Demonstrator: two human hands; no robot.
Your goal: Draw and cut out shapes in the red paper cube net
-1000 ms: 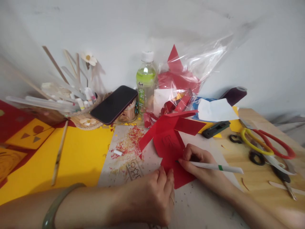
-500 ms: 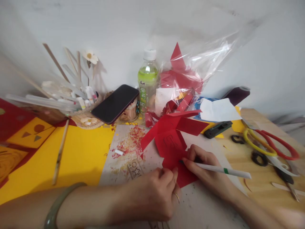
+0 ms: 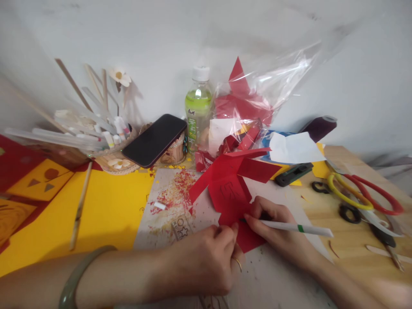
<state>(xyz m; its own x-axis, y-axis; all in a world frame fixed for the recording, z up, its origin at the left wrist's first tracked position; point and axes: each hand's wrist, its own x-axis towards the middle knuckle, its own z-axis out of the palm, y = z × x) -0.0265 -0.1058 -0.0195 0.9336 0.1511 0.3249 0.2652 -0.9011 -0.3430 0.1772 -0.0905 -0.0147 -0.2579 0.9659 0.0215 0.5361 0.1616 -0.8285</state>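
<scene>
A folded red paper cutout with several strips sticking out stands on a grey-white board; a dark handwritten character shows on one panel. My left hand pinches the near left edge of its lower panel, fingers closed, with a ring on one finger. My right hand grips a white marker with a green band. The marker's tip points at the lower red panel, close to my left fingertips; whether it touches is hard to tell. A small white marker cap lies to the left on the board.
Yellow paper with a thin stick covers the left. Behind stand a basket of markers, a phone, a drink bottle and a clear plastic bag. A stapler and scissors lie right.
The marker and my right hand have shifted slightly left over the lower red panel. My left hand keeps its pinch in nearly the same place.
</scene>
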